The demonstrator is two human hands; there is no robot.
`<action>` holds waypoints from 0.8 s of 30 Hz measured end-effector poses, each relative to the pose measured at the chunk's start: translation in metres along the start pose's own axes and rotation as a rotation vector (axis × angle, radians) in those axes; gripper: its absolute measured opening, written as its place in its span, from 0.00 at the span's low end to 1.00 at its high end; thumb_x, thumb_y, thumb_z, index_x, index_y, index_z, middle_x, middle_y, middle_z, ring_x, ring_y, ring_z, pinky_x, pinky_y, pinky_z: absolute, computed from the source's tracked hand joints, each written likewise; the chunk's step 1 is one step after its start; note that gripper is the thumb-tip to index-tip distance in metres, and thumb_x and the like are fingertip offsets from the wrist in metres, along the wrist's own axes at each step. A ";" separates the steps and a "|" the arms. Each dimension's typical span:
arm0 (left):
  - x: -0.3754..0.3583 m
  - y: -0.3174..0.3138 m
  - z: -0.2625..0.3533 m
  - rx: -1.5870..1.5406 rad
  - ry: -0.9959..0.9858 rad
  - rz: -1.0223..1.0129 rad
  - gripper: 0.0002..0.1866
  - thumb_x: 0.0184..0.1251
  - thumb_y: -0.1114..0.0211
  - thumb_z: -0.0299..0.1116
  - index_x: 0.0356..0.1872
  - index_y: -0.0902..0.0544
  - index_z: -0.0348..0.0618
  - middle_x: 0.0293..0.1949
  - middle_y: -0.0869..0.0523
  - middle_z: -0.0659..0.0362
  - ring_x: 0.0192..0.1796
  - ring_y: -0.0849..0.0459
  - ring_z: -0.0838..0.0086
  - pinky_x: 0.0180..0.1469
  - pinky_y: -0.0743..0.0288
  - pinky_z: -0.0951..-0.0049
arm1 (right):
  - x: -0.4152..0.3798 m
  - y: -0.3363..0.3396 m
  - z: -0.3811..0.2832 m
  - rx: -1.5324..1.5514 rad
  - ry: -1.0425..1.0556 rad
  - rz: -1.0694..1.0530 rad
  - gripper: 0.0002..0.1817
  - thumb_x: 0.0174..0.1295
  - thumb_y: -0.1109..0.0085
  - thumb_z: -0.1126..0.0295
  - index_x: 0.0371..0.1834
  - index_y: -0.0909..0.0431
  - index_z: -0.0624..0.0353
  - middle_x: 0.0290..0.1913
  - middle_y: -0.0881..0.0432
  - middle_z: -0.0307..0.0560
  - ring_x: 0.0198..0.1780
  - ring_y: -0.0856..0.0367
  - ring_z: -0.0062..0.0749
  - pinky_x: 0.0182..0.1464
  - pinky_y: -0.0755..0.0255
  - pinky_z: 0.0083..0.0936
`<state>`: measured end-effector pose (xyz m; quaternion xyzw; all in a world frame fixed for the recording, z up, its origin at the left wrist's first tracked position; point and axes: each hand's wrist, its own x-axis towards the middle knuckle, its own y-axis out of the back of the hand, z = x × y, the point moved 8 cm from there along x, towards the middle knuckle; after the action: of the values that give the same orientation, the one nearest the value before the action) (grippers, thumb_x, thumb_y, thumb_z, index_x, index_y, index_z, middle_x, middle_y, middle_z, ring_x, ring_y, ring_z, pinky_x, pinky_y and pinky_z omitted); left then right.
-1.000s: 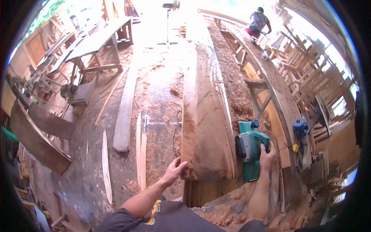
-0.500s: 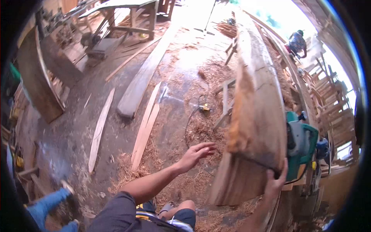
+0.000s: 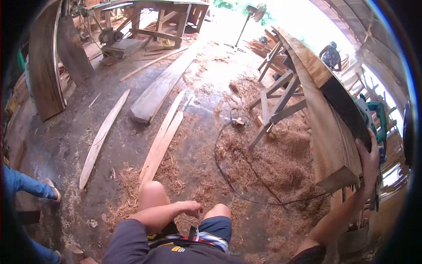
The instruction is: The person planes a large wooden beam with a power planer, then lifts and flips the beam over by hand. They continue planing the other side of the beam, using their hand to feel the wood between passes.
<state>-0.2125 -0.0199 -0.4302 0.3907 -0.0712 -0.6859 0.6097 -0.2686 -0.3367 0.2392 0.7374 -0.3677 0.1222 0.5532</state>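
Through my head-camera feed, I see the right hand (image 3: 371, 154) against the dark side of the thick plank (image 3: 323, 119) near its close end; how tightly its fingers close, I cannot tell. I have the left hand (image 3: 190, 208) loosely curled between the knees (image 3: 151, 193), apart from the plank, nothing visible in it.

Plank (image 3: 323, 127) at frame right, strips (image 3: 165, 141) at left

My right hand (image 3: 368, 160) lies against the plank's right side, a planer (image 3: 379, 115) just beyond. A trestle (image 3: 285, 97) stands left of the plank; a cord (image 3: 234, 190) loops across the floor (image 3: 198, 137) at lower centre. A tabletop (image 3: 171, 3) is upper left.
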 end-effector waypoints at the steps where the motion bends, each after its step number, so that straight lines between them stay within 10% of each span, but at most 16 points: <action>1: -0.006 0.013 -0.003 -0.082 0.013 0.085 0.25 0.61 0.30 0.47 0.57 0.16 0.45 0.46 0.10 0.48 0.50 0.12 0.52 0.51 0.19 0.53 | 0.000 0.001 0.000 -0.004 -0.012 -0.007 0.44 0.60 0.31 0.47 0.72 0.32 0.66 0.62 0.21 0.56 0.63 0.24 0.41 0.70 0.37 0.33; 18: -0.008 0.024 -0.044 -0.132 0.196 0.119 0.34 0.59 0.27 0.50 0.65 0.21 0.47 0.56 0.14 0.44 0.60 0.17 0.49 0.62 0.23 0.55 | -0.011 0.009 -0.016 -0.084 -0.033 0.149 0.37 0.62 0.30 0.52 0.69 0.27 0.64 0.63 0.20 0.58 0.64 0.23 0.41 0.69 0.35 0.33; 24: -0.009 0.034 -0.043 -0.165 0.167 0.152 0.22 0.62 0.29 0.50 0.50 0.12 0.47 0.44 0.10 0.47 0.49 0.11 0.51 0.50 0.18 0.55 | -0.010 0.007 -0.017 -0.020 0.022 0.145 0.35 0.62 0.31 0.54 0.68 0.26 0.64 0.60 0.19 0.56 0.61 0.22 0.40 0.67 0.34 0.33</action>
<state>-0.1591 -0.0035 -0.4358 0.3884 0.0072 -0.6064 0.6938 -0.2763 -0.3175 0.2442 0.7020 -0.4151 0.1663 0.5543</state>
